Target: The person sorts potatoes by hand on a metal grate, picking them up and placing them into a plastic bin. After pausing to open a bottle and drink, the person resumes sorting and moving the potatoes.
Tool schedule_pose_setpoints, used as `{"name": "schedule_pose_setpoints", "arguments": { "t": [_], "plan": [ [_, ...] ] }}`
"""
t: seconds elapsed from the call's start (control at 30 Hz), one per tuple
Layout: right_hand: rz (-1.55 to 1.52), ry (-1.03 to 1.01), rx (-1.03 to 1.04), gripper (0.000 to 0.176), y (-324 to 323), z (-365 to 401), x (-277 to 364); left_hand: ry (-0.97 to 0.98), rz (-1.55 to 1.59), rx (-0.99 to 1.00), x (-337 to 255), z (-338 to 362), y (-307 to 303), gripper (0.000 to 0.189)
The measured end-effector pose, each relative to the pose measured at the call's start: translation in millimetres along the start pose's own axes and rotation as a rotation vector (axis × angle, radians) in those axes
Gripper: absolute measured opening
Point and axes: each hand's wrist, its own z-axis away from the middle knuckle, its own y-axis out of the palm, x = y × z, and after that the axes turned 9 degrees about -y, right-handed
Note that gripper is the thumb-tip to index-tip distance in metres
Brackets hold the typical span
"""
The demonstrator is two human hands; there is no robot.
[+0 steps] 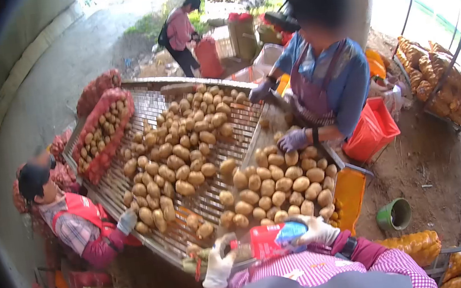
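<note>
Two hands, ours, white gloves, both on 1 item.

- Item: red-and-blue bottle (pixel 272 239), lying crosswise close to our chest, just over near edge of slatted table (pixel 143 105).
- L hand (pixel 220 266): fingers curled narrow round the clear neck end, holding it.
- R hand (pixel 315 230): fingers wrapped over the body, holding it.
- Cap on or off: can't tell.
- Potatoes (pixel 185 143): approx. 2 heaps on the slats, one mid-table, one nearer us at right. None touched by us.
- Red net sack (pixel 101 133): full, lying at table's far-left edge.
- Co-worker opp. (pixel 322 76): blue sleeves, purple glove (pixel 292 140) resting on the near heap.
- Co-worker at left (pixel 80 218): red vest, pale glove at table edge.
- Green bucket (pixel 395 215): on dirt floor, right of table.
- Step in hand, our est.: we work the neck end w/ L hand while R hand steadies.
- Next move calls for, our est.: firm R grip, bottle kept level above the heap.
</note>
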Motion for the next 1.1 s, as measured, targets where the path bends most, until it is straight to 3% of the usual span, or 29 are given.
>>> {"name": "schedule_pose_setpoints", "arguments": {
  "t": [0.1,0.13,0.17,0.23,0.3,0.37,0.43,0.53,0.63,0.67,0.7,0.77,0.83,0.9,1.1],
  "plan": [
    [-0.227,0.149,0.102,0.1,1.1,7.5,15.7,-0.044,0.004,0.049,21.8,-5.7,-5.8,0.052],
    [-0.278,0.149,0.131,0.102,4.0,6.4,2.1,0.117,-0.164,0.016,21.5,-10.4,-4.9,0.041],
    [-0.184,0.116,0.161,0.101,2.1,7.2,-9.3,-0.11,-0.028,0.033,22.1,-9.2,-6.3,0.04],
    [0.037,0.002,0.23,0.099,-1.9,3.9,-27.2,-0.2,-0.035,0.031,5.1,-9.8,0.3,0.04],
    [0.113,-0.018,0.198,0.096,-0.4,3.2,-38.0,-0.108,0.065,0.027,-17.1,-4.6,12.5,0.041],
    [0.187,-0.011,0.12,0.097,0.9,7.5,-19.2,-0.094,-0.046,-0.085,-19.2,-5.5,19.5,0.027],
    [0.247,-0.003,0.087,0.096,1.6,10.5,-14.7,0.0,-0.134,-0.119,-14.1,-7.0,23.9,0.024],
    [0.221,-0.027,0.07,0.093,-0.4,13.1,-12.1,0.053,-0.127,-0.04,-11.1,-3.5,22.3,0.029],
    [0.406,0.026,0.012,0.094,4.4,10.9,7.3,0.159,-0.192,0.012,-33.7,-0.6,17.0,0.035],
    [0.4,-0.03,-0.002,0.096,3.9,11.9,4.8,0.062,0.003,-0.001,-46.7,1.9,22.7,0.035],
    [0.387,-0.047,-0.043,0.092,4.7,9.7,3.8,0.117,0.001,-0.122,-31.2,-7.3,21.6,0.031],
    [0.198,-0.03,-0.15,0.089,9.9,8.6,9.8,-0.125,0.415,-0.17,-40.0,-7.5,14.7,0.025],
    [0.179,-0.091,-0.164,0.089,8.2,2.9,-6.3,-0.047,0.787,0.0,-37.5,-8.6,7.6,0.039],
    [0.117,-0.119,-0.196,0.092,7.1,2.6,-12.0,-0.045,0.917,0.047,-40.9,-6.6,10.7,0.062],
    [0.205,-0.098,-0.192,0.099,12.7,-2.2,-16.6,0.013,1.065,0.209,-25.5,-5.5,18.0,0.066]
  ]
}}
